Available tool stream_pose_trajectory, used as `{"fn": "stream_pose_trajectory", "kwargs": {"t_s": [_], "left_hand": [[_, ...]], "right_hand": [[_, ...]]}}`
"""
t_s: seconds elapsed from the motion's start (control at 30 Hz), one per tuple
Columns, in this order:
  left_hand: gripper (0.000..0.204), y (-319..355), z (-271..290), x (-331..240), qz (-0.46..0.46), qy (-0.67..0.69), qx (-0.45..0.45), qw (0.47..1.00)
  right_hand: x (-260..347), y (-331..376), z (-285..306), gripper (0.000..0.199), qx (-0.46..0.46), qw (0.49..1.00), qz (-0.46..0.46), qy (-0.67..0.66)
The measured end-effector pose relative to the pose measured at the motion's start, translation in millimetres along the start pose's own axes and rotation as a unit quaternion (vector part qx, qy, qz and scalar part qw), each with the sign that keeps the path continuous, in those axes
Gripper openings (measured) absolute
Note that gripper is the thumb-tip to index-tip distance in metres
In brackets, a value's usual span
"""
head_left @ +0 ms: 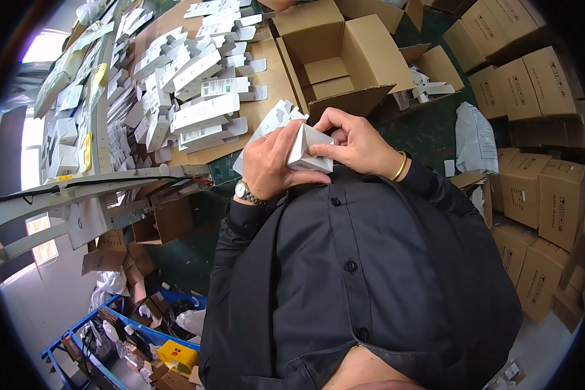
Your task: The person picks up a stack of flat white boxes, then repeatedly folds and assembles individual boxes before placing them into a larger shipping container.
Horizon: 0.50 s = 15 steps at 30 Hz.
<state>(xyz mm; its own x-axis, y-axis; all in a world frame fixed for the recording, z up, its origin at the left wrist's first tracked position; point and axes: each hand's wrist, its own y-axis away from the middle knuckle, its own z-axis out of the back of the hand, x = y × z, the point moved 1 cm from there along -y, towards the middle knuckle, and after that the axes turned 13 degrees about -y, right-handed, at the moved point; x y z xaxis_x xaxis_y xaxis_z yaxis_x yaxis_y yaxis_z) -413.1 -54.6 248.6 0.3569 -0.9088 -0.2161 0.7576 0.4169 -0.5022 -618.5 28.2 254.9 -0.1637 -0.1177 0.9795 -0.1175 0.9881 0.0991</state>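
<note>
Currently I'm watching from afar through the head view. The left hand (270, 161), watch at its wrist, is wrapping around a small white box (299, 159), holding it tilted up against the front of the dark shirt (312, 260), just off the near edge of the surface (281, 79). The right hand (361, 144), bracelet at its wrist, is working narrow: its thumb is touching the box, its fingers are curling close by. I'm not able to tell whether they are pinching a flap.

Just behind the left hand, white cartons (281, 116) are showing flaps. More small white boxes (205, 114) are lying heaped toward the surface's left edge, many overlapping. An open brown carton (377, 49) is standing by the surface's right edge; beyond it, brown cartons (523, 88) are standing stacked.
</note>
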Motion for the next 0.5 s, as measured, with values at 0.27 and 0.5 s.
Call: {"fn": "stream_pose_trajectory", "kwargs": {"t_s": [0.27,0.5], "left_hand": [[0.104,5.0,-4.5,-3.5,0.039,0.048,0.014,0.998],[0.098,12.8,-13.9,2.6,0.056,0.092,0.02,0.994]], "right_hand": [[-9.2,-1.5,2.1,0.028,-0.003,1.0,0.014,0.019],[-8.4,0.7,-0.5,0.03,-0.04,0.996,0.041,0.074]]}}
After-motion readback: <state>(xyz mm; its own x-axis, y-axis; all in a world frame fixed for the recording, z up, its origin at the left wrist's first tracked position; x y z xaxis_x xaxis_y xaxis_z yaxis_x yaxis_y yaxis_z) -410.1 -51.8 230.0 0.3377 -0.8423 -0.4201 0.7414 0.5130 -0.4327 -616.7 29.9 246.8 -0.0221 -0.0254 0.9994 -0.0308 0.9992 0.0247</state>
